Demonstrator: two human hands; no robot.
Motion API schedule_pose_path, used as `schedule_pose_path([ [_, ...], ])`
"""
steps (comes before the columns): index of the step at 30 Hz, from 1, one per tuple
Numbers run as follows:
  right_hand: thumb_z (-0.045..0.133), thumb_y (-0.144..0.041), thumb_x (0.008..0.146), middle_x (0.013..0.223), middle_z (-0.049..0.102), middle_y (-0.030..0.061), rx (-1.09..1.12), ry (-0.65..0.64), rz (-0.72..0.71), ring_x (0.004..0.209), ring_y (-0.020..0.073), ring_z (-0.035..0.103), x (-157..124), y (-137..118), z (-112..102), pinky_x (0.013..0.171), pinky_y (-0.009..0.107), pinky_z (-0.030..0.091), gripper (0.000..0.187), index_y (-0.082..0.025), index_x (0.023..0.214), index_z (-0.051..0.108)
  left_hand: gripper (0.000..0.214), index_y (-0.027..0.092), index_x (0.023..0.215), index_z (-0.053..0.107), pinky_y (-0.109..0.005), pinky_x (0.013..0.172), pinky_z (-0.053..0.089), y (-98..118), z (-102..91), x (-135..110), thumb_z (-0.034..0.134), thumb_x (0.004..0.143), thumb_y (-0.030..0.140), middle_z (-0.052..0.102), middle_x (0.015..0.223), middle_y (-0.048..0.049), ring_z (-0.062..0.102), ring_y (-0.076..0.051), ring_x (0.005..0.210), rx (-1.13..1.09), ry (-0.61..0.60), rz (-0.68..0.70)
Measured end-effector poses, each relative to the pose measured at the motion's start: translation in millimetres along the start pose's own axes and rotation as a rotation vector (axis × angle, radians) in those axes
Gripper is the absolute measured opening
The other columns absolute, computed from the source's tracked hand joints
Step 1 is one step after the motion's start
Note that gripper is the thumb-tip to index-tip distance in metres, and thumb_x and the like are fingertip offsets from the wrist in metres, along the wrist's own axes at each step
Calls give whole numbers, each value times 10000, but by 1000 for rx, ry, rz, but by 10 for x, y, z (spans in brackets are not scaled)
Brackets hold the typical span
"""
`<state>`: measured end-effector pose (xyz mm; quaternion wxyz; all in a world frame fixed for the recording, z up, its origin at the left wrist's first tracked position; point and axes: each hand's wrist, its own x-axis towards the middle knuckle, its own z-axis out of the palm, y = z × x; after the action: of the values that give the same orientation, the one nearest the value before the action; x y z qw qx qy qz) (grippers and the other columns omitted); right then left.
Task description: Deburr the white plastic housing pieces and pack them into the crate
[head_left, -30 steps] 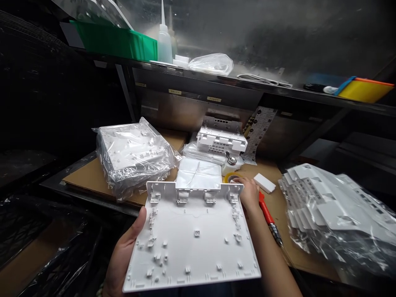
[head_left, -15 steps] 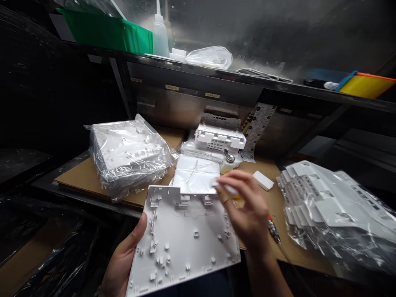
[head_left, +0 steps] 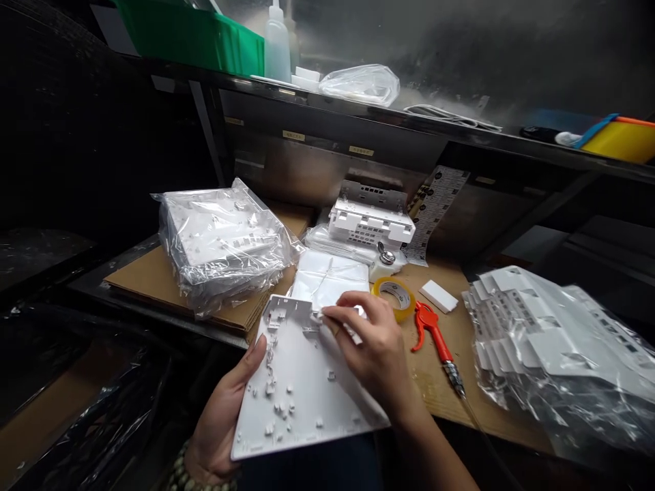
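Note:
My left hand (head_left: 225,409) grips the left edge of a white plastic panel (head_left: 297,395), thumb on top, holding it flat over my lap. The panel's upper face carries small clips and posts. My right hand (head_left: 368,348) lies over the panel's far right part, with its fingertips pinched at a clip near the far edge. Something small and white seems to sit under those fingers, but I cannot name it. A roll of yellowish tape (head_left: 394,294) rests on the cardboard just beyond my right hand.
A red-handled tool (head_left: 434,337) lies right of my hand. Bagged white parts sit at left (head_left: 220,239) and right (head_left: 552,334). A flat plastic bag (head_left: 332,276), a white housing (head_left: 371,221) and a small white block (head_left: 438,296) lie behind. The shelf above holds a green bin (head_left: 189,34) and bottle (head_left: 277,44).
My right hand came off the bench by the tape, moved onto the panel and pinched at its far edge. The panel swung a little to the left, uncovering the tape and the red tool.

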<state>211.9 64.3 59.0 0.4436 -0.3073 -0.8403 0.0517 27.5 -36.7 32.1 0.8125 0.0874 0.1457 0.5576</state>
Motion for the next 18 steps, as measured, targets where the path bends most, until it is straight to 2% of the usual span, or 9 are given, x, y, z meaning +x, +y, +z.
schedule_pose_path([
  [3,697,-304,957,1052,702,47,-20,101,164,988,202,662,-62,421,-117,890,358,504,115,-241,1025,765,600,161,1547,439,-576,1233,315,106,-123,6,496,1031,462,617,1445,-191,517,-397,1391,45,-102,10],
  [5,678,-417,950,1111,696,67,-114,233,345,1030,221,666,-126,861,-143,912,364,513,236,-234,1068,769,612,132,1511,492,-576,1241,294,168,-192,-4,450,1037,516,599,1461,-198,491,-404,1410,54,-181,16],
  [6,650,-472,944,1133,696,79,-213,238,474,1036,238,667,-161,1096,-118,905,375,514,299,-228,1065,773,622,119,1498,509,-578,1243,286,192,-209,-13,420,1042,532,591,1467,-203,481,-407,1416,52,-213,15],
  [7,604,-513,940,1142,705,81,-302,136,594,1028,252,669,-197,1320,-69,895,392,515,351,-236,1071,775,628,112,1493,513,-582,1244,278,212,-214,-23,390,1048,537,584,1474,-205,474,-408,1421,45,-230,13],
  [10,585,-530,867,1053,746,134,-353,-28,676,993,333,672,-302,1802,143,898,489,503,432,-187,1021,797,652,121,1532,455,-606,1244,258,253,-180,-58,316,1055,543,559,1499,-208,460,-407,1431,10,-228,16],
  [12,549,-552,853,1105,746,137,-369,-61,666,1056,344,658,-372,1935,210,956,500,484,480,-191,1056,792,650,134,1559,408,-619,1243,244,275,-152,-81,277,1061,530,541,1515,-207,448,-404,1438,1,-208,33],
  [14,456,-559,880,1232,712,137,-409,-59,666,1164,333,624,-457,1983,131,1032,476,453,547,-195,1144,767,642,135,1569,387,-627,1245,228,301,-147,-102,279,1061,512,521,1532,-208,428,-406,1449,12,-194,57],
  [16,376,-534,886,1308,666,196,-472,-45,700,1237,362,586,-588,2034,-85,1072,492,422,626,-144,1220,735,632,140,1573,381,-628,1249,209,332,-180,-129,332,1053,496,496,1553,-201,396,-407,1466,38,-182,73],
  [18,394,-543,842,1265,652,309,-540,-53,776,1218,448,587,-792,2150,-361,1037,567,422,693,-59,1207,731,625,171,1574,383,-619,1256,188,361,-266,-185,430,1029,471,463,1581,-172,353,-401,1487,73,-159,102],
])
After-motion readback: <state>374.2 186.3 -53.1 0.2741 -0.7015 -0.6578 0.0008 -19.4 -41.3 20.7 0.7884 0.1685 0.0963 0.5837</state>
